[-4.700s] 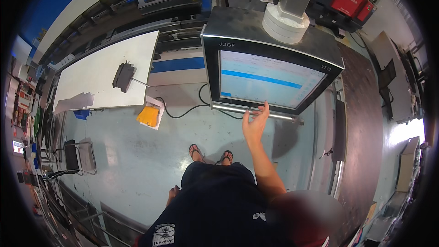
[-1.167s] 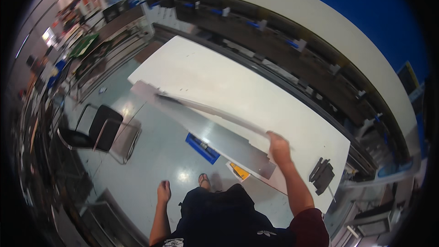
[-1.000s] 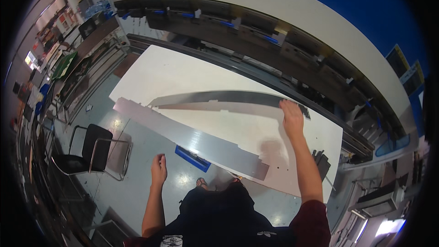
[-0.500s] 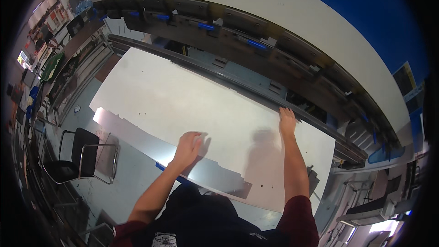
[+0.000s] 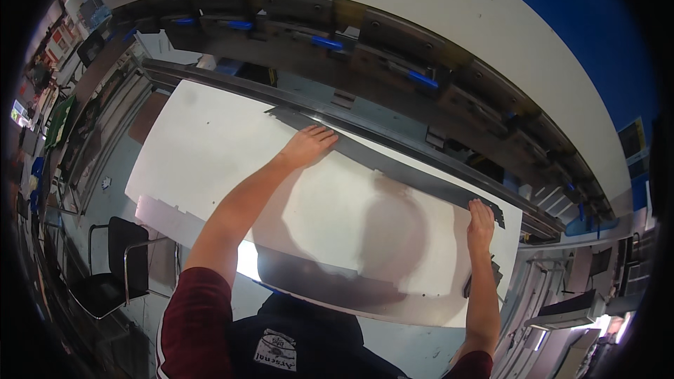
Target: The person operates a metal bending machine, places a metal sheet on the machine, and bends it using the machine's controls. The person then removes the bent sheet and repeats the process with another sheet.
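Observation:
A long dark grey sheet-metal strip (image 5: 414, 180) with notched ends lies slantwise on a large white board (image 5: 210, 147), near its far edge. My left hand (image 5: 307, 147) grips the strip toward its left end, fingers over the near edge. Farther right, my right hand (image 5: 481, 228) holds it close to its right end; the thumbs' undersides are hidden. A wider, shiny metal sheet (image 5: 248, 260) with a stepped edge lies along the near side of the board, partly in my shadow.
Beyond the board runs a large press machine's dark lower beam (image 5: 365, 123), with a row of upper tooling (image 5: 393, 63) and blue handles above. A black chair (image 5: 112, 267) stands at the left. A small dark object (image 5: 491, 281) sits beside my right forearm.
My left hand has moved forward from over the board onto the strip. My right hand has come nearer and rightward. The dark strip now shows on the board, away from the machine.

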{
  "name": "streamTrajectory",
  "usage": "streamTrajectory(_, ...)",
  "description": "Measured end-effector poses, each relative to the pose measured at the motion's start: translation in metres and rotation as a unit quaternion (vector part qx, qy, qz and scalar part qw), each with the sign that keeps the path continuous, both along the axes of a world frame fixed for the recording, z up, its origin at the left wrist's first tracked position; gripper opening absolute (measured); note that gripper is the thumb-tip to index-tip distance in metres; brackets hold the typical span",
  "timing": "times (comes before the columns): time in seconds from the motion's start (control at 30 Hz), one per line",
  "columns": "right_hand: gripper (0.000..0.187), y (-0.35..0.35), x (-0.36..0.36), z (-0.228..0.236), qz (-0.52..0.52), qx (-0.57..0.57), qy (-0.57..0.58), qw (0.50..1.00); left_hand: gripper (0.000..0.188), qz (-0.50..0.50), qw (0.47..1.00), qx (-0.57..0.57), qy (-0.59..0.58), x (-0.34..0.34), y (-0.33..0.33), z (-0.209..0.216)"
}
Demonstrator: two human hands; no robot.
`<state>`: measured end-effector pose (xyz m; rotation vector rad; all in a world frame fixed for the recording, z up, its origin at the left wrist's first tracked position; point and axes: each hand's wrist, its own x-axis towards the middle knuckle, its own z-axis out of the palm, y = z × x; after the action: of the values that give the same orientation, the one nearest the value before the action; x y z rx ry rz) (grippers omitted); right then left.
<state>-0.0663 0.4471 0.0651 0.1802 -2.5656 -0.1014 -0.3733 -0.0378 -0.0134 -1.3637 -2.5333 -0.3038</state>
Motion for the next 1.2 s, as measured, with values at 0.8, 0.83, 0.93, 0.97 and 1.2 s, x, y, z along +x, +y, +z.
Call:
streamTrajectory(0.8,0.056,-0.077,0.006,-0.129,-0.348,-0.205,-0.029,0.914,0.063,0.096,0.986,0.064,-0.119,0.068,0.144,-0.039)
streamTrajectory(0.83,0.055,-0.077,0.003,-0.128,-0.344,-0.202,-0.024,0.917,0.063,0.106,0.985,0.058,-0.124,0.066,0.149,-0.038)
streamTrajectory(0.93,0.055,-0.08,0.003,-0.124,-0.336,-0.197,-0.022,0.921,0.063,0.124,0.981,0.036,-0.147,0.062,0.153,-0.034)
streamTrajectory(0.97,0.056,-0.08,0.003,-0.124,-0.341,-0.201,-0.023,0.918,0.063,0.125,0.981,0.037,-0.147,0.062,0.154,-0.033)
streamTrajectory(1.2,0.056,-0.077,0.004,-0.128,-0.33,-0.198,-0.018,0.923,0.059,0.152,0.978,0.088,-0.111,0.069,0.155,-0.031)
